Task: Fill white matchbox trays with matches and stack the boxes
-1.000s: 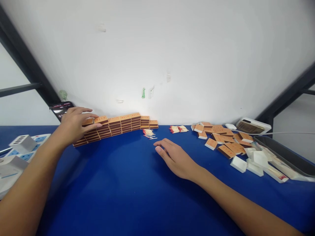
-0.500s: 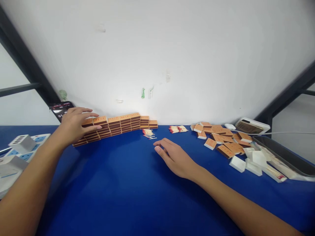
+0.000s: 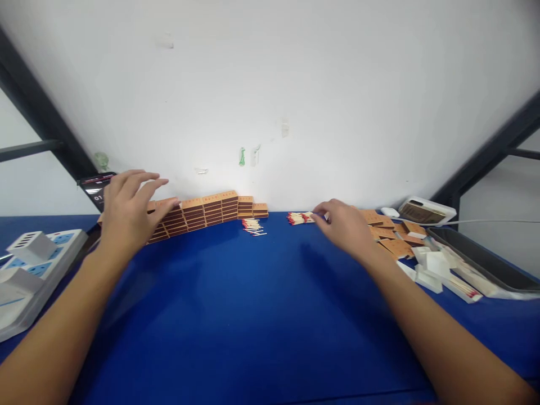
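Along the wall run stacks of orange-topped matchboxes [image 3: 214, 212] with dark brown sides. My left hand [image 3: 130, 211] is over their left end, thumb and fingers spread apart with nothing seen between them. It hides part of the stacks. My right hand [image 3: 343, 228] is beside a bundle of red-tipped matches [image 3: 299, 218], its thumb and forefinger slightly apart at the bundle's right end. Whether they touch the matches I cannot tell. A smaller loose heap of matches [image 3: 252, 225] lies in front of the lower matchbox stacks.
Right of my right hand lie scattered matchboxes [image 3: 396, 247], white inner trays [image 3: 430, 275], a dark tray [image 3: 481, 259] and a phone-like device [image 3: 426, 210] with a cable. At left are a power strip [image 3: 63, 259] with plugs and a phone [image 3: 93, 188].
My right hand has moved right and away from me, from near the loose heap to the match bundle. My left hand's fingers have spread and lifted from the stacks. The view has shifted slightly.
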A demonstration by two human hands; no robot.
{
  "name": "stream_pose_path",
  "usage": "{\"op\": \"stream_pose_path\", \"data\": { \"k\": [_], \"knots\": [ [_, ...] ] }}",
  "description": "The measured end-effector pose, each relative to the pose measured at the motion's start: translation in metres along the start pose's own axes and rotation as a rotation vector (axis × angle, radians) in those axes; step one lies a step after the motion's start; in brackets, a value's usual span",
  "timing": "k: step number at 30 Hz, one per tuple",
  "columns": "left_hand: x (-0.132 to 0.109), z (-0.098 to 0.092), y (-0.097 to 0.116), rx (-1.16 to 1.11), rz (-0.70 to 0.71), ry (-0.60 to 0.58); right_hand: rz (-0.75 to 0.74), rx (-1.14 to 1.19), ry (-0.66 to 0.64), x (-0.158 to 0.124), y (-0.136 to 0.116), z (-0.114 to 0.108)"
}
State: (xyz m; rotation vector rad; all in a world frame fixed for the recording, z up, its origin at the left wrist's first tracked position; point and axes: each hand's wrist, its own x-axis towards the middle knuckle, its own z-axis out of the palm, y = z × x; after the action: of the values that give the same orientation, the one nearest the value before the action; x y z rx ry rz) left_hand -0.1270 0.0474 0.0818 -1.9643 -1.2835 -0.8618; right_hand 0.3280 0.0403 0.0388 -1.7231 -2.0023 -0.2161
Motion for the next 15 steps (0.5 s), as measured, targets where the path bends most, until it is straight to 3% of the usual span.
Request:
{"op": "stream_pose_path", "data": {
  "k": [2,5,8,11,15],
  "knots": [
    [-0.003,0.001,0.031,-0.109,0.056,0.103,0.177,-0.144,-0.02,0.008,0.025,-0.008],
    [-0.013,0.006,0.082,-0.354,0.276,0.035,0.416,-0.257,-0.099,0.013,0.052,-0.02],
    [-0.026,0.012,0.119,-0.532,0.438,-0.059,0.52,-0.316,-0.15,0.011,0.068,-0.035],
    [-0.032,0.015,0.129,-0.571,0.469,-0.103,0.589,-0.322,-0.177,0.007,0.081,-0.049],
    [-0.03,0.017,0.116,-0.519,0.44,-0.175,0.691,-0.297,-0.291,0.005,0.099,-0.057]
  ]
}}
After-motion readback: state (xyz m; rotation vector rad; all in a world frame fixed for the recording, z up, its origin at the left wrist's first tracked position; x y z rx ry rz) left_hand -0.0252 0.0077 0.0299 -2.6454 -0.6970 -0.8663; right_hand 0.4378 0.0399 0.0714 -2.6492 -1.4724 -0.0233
